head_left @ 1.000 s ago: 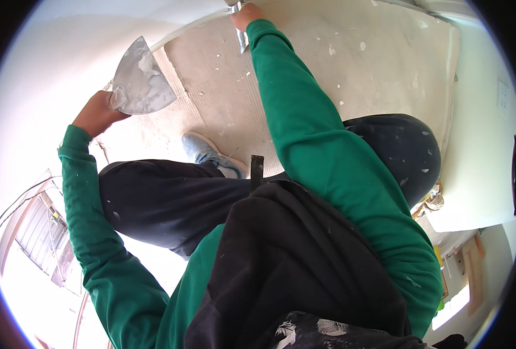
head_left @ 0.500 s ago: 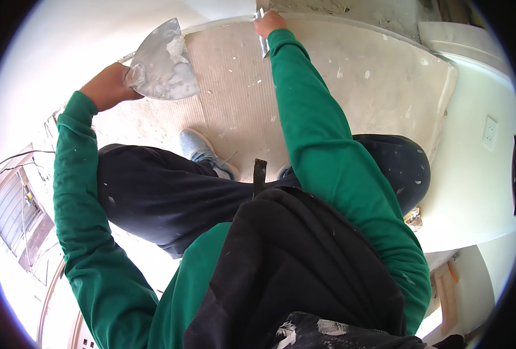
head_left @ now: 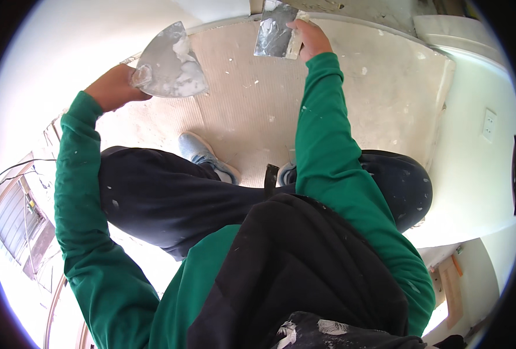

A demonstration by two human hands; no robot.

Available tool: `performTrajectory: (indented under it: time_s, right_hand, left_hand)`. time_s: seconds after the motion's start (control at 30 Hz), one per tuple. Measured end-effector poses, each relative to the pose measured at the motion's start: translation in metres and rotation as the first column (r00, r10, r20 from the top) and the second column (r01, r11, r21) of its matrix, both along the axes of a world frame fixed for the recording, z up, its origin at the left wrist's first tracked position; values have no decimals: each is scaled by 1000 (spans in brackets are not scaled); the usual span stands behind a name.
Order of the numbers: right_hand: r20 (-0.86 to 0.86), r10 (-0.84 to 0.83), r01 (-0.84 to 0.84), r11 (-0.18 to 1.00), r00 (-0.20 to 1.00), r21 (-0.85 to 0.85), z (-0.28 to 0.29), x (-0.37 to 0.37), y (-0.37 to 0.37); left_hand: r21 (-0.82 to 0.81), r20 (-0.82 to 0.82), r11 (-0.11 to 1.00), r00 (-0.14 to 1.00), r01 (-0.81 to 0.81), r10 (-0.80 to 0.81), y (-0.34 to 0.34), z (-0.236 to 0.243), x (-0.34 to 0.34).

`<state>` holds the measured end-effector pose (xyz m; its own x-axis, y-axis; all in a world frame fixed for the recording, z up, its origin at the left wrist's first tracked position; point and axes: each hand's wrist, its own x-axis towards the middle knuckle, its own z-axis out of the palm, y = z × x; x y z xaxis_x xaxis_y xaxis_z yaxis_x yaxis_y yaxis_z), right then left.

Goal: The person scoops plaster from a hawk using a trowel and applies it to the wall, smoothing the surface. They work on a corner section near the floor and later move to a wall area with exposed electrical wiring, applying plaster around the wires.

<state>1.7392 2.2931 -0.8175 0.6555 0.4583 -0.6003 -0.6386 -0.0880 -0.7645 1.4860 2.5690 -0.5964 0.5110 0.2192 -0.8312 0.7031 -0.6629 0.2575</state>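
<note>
No labels, numbers or signs can be read here

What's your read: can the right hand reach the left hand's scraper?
Probably yes: the gap to the scraper looks unobstructed, though the right hand holds a flat metal blade on that side.

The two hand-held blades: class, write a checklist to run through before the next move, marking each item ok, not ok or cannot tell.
1. Left hand grips the fan-shaped blade: ok.
2. Right hand grips the rectangular blade: ok.
3. Fan-shaped blade carries white paste: ok, patches show.
4. Rectangular blade wiped clean: not ok, white smears show.
5. Rectangular blade clear of the wall: cannot tell from this view.
6. Floor sheet free of specks: not ok, several show.
</note>
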Motion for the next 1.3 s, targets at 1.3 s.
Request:
performTrajectory:
  time_s: [1.3]
  right_hand:
    - [147,104,-102,995,984,-22,-59,-26,-2]
  left_hand:
    - [141,-434,989,901,52,15,23,-22,8]
